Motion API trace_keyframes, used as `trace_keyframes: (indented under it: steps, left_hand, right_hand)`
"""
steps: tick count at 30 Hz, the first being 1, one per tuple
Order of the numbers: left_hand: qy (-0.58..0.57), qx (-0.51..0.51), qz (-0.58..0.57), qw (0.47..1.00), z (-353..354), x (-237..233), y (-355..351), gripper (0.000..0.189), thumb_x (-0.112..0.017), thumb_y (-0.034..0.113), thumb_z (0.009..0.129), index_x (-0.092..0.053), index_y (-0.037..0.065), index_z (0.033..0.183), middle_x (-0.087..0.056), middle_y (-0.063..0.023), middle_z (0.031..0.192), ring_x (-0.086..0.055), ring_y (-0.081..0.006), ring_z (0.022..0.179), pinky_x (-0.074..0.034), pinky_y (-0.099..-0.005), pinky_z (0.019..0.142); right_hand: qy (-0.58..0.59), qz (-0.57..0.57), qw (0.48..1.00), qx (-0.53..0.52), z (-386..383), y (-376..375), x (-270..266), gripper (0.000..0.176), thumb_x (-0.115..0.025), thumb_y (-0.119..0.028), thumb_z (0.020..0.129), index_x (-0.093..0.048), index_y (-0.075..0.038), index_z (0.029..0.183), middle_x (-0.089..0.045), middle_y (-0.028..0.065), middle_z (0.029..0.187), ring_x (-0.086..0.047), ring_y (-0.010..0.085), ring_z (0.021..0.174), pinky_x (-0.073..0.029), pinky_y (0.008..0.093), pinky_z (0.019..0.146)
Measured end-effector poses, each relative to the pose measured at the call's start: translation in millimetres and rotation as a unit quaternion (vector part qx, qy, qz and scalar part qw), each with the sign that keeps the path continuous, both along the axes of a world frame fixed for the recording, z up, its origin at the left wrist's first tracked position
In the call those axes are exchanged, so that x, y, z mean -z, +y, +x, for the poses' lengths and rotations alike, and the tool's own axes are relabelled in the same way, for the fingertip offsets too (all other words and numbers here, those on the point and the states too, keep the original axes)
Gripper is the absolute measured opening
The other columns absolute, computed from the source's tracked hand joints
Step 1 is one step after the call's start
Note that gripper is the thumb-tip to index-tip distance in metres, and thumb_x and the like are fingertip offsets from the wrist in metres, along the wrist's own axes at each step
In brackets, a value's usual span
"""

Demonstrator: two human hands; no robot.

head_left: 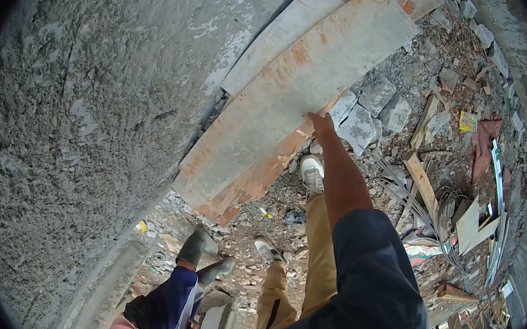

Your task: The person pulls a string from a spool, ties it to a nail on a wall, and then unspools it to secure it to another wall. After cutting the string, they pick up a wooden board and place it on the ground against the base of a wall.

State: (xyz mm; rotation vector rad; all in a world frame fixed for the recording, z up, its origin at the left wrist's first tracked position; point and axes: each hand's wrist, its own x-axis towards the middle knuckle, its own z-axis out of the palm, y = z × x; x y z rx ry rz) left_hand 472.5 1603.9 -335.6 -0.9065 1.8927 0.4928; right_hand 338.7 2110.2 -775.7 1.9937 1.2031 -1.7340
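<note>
My right hand (322, 124) is at the right edge of a long, stained board (283, 96), its fingers closed on that edge. The board lies slanted on top of other flat boards (283, 35), beside a rough grey wall. Broken concrete pieces (359, 126) lie just to the right of the hand. My left hand does not show anywhere in the picture. Below the board are my shoes (312, 173) on the rubble.
Another person (175, 300) in boots stands at the lower left, near the rough wall (89, 114). Wooden pieces (421, 181), bent wires (444, 215), metal strips (498, 183) and a yellow packet (468, 122) lie among rubble on the right.
</note>
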Motion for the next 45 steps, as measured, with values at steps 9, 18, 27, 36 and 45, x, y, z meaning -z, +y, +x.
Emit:
trace_keyframes:
  steps: [9,18,27,36,45]
  left_hand:
    - [-0.022,-0.016,-0.016,0.999,19.3,-30.3,5.8,0.038,-0.06,0.038,0.09,-0.071,0.004,0.101,-0.069,-0.016,0.098,-0.065,-0.0294,0.087,-0.048,-0.0409,0.072]
    - [-0.002,-0.086,-0.003,0.996,139.4,-162.1,10.3,0.04,-0.059,0.041,0.089,-0.071,0.004,0.1,-0.069,-0.0191,0.1,-0.065,-0.0339,0.092,-0.049,-0.0442,0.076]
    - [0.012,-0.295,-0.044,0.954,398.0,-207.1,68.7,0.043,-0.058,0.043,0.088,-0.072,0.004,0.099,-0.069,-0.0222,0.101,-0.066,-0.0385,0.096,-0.05,-0.0476,0.081]
    - [0.075,-0.405,-0.063,0.909,598.2,-59.6,134.0,0.046,-0.057,0.045,0.087,-0.072,0.003,0.098,-0.07,-0.0253,0.103,-0.066,-0.043,0.1,-0.051,-0.051,0.085]
    - [0.317,-0.576,-0.116,0.744,571.8,-111.7,-74.2,0.064,-0.05,0.059,0.092,-0.071,-0.001,0.083,-0.068,-0.0276,0.087,-0.066,-0.0425,0.088,-0.049,-0.0494,0.081]
  right_hand:
    - [0.064,0.054,0.997,0.005,-41.8,14.5,-50.0,0.039,-0.078,-0.033,0.083,-0.064,0.002,0.087,-0.067,0.0142,0.08,-0.063,0.0176,0.06,-0.053,0.0301,0.049]
    - [0.109,0.178,0.978,-0.021,36.6,15.7,-254.6,0.035,-0.076,-0.025,0.086,-0.063,0.004,0.073,-0.064,0.0121,0.062,-0.058,0.0147,0.048,-0.046,0.0314,0.04]
    - [0.071,0.154,0.977,-0.128,134.0,14.2,-394.3,0.028,-0.072,-0.019,0.089,-0.06,0.007,0.088,-0.065,0.0116,0.07,-0.059,0.0141,0.052,-0.044,0.0245,0.04]
    - [0.129,0.031,0.951,-0.278,185.1,-163.0,-416.1,0.019,-0.065,-0.016,0.09,-0.056,0.0,0.09,-0.057,0.0066,0.069,-0.052,0.0154,0.051,-0.041,0.0249,0.042]
    - [0.095,-0.125,0.891,-0.426,298.2,-422.9,-499.3,0.013,-0.058,-0.019,0.097,-0.059,-0.007,0.101,-0.063,0.0075,0.079,-0.06,0.0154,0.061,-0.054,0.028,0.054]
